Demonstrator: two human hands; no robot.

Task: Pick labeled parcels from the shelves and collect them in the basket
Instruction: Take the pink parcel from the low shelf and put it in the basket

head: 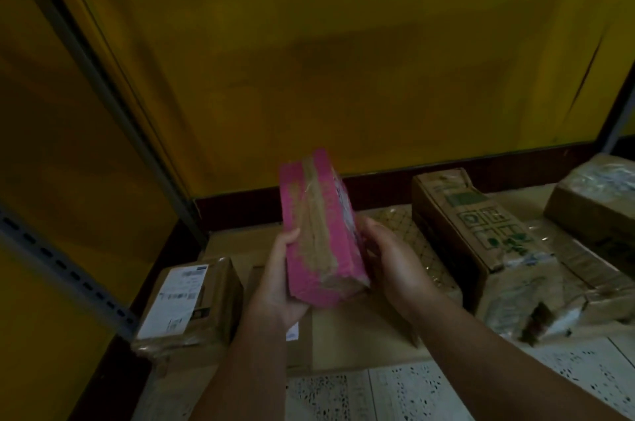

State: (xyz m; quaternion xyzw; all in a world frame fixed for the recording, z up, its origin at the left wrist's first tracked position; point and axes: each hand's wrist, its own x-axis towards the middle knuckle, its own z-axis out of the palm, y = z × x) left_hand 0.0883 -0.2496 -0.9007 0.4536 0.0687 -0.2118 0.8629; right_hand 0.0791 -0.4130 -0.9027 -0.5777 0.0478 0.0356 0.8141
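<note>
A pink parcel [319, 231] sealed with brown tape is held up on end in front of me, above the bottom shelf. My left hand [280, 279] grips its left side and lower end, thumb on the front face. My right hand [391, 262] holds its right side with the fingers curled behind it. No label shows on the pink face turned toward me. No basket is in view.
A brown box with a white shipping label [187, 300] lies at the lower left. A long cardboard box with green print [481, 235] and a plastic-wrapped parcel [598, 193] lie to the right. A slotted grey shelf post [68, 276] runs along the left. The wall behind is yellow.
</note>
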